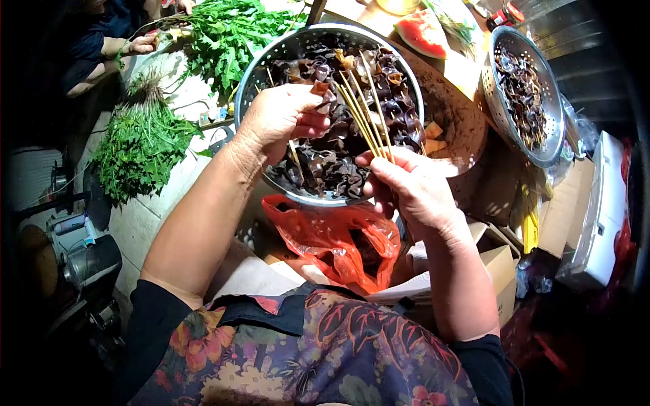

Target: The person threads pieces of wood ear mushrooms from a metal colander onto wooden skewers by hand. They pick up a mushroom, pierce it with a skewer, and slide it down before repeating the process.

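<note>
My left hand (pixel 284 118) is over a metal colander (pixel 409 68) and pinches a dark brown piece of wood ear mushroom (pixel 326 96) between thumb and fingers. A bundle of thin bamboo skewers (pixel 362 115) is gripped in my right hand (pixel 413 183), at the colander's near right rim. The skewers fan up and to the left, their far ends close to the piece in my left hand. Dark, frilly wood ear mushrooms (pixel 321 166) fill the colander, some threaded on skewers whose ends stick out at the left.
A red plastic bag (pixel 325 233) lies below the colander. A second colander (pixel 552 145) with skewered mushrooms stands at the right, near a cut watermelon (pixel 421 34). Leafy greens (pixel 145 145) lie on the left floor. Another person's hand (pixel 142 44) shows at the upper left.
</note>
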`<state>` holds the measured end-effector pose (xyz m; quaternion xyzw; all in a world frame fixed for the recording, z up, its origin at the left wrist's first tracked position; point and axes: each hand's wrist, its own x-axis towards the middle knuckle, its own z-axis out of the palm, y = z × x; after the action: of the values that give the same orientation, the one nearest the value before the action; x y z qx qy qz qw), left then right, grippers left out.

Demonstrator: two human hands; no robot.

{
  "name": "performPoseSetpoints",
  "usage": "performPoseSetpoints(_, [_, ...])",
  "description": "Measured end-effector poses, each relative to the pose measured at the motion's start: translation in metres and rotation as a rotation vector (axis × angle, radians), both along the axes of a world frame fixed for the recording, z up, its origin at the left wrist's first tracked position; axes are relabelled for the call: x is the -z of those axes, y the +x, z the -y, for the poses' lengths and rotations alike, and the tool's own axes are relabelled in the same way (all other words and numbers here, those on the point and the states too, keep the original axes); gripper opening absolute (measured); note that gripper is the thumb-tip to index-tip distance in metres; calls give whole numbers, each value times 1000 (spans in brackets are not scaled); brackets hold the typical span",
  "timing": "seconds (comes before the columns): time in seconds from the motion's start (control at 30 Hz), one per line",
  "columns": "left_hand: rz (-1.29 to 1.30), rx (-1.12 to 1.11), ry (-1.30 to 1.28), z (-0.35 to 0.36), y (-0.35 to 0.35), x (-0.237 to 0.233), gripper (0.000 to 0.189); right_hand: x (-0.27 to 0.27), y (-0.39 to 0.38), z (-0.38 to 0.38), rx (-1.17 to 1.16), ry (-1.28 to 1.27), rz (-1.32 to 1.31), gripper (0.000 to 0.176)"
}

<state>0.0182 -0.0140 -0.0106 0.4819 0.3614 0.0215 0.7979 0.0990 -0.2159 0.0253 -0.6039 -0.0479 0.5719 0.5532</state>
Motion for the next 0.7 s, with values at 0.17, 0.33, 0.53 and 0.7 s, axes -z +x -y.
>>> performPoseSetpoints(0.17, [85, -49, -73, -3, -5, 4, 19, -5, -5, -4, 5, 19, -119, 22])
performPoseSetpoints(0.33, [122, -13, -33, -2, -4, 0, 18, -6, -8, -7, 7, 36, -88, 20])
performPoseSetpoints(0.53, [161, -53, -4, 2, -4, 2, 16, -3, -10, -6, 16, 49, -101, 13])
performPoseSetpoints(0.7, [172, -69, 8, 6, -3, 0, 15, 1, -9, -3, 21, 65, -142, 13])
